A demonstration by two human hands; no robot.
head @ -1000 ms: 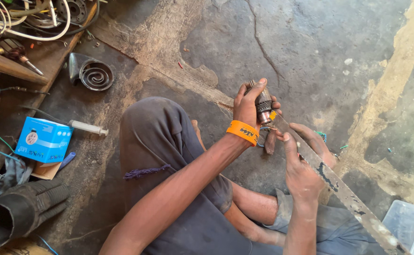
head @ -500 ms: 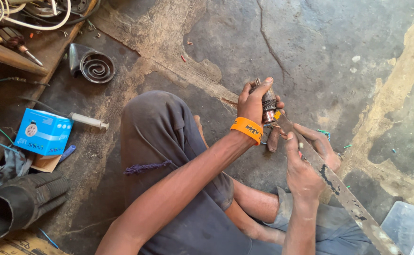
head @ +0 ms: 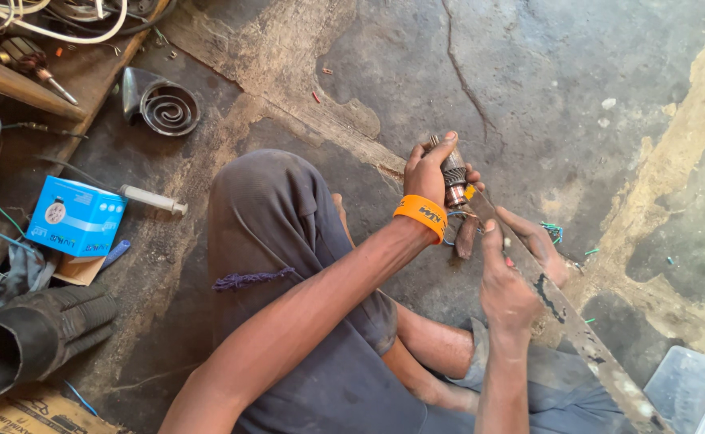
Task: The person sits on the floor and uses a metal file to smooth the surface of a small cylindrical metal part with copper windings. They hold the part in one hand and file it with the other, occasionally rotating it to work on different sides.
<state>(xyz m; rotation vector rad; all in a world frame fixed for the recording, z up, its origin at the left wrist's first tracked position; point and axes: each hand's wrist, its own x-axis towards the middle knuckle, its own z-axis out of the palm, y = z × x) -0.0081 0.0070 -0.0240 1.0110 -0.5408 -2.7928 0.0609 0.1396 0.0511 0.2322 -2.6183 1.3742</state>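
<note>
2 bare hands at work over a cracked grey concrete floor (head: 577,88), seen from above, the person seated with knees bent.

Item 1: left hand (head: 431,173), orange rubber wristband (head: 421,214) on the wrist. Fingers closed tight around a small cylindrical metal motor part with a ribbed steel shaft (head: 453,178), held upright above the floor; the thumb tip rests at the top end of the part.

Item 2: right hand (head: 503,281), curled closed on a long flat rusty metal blade (head: 565,321). The blade runs diagonally from the lower right corner up to the base of the motor part, where its tip touches or sits just beside the part; which of the 2 cannot be told.

Item 3: a bare foot (head: 539,245) under the blade, just beside the right hand.

Item 4: short green and red wire scraps (head: 553,231), scattered on the floor near the foot.

Item 5: blue cardboard box (head: 75,215), well apart at left, with a white plastic syringe (head: 153,200) just beside it.

Item 6: dark metal housing holding a flat spiral spring (head: 163,104), upper left.

Item 7: black ribbed rubber hose (head: 35,337), lower left.

Item 8: white cables (head: 55,28), upper left corner.
</note>
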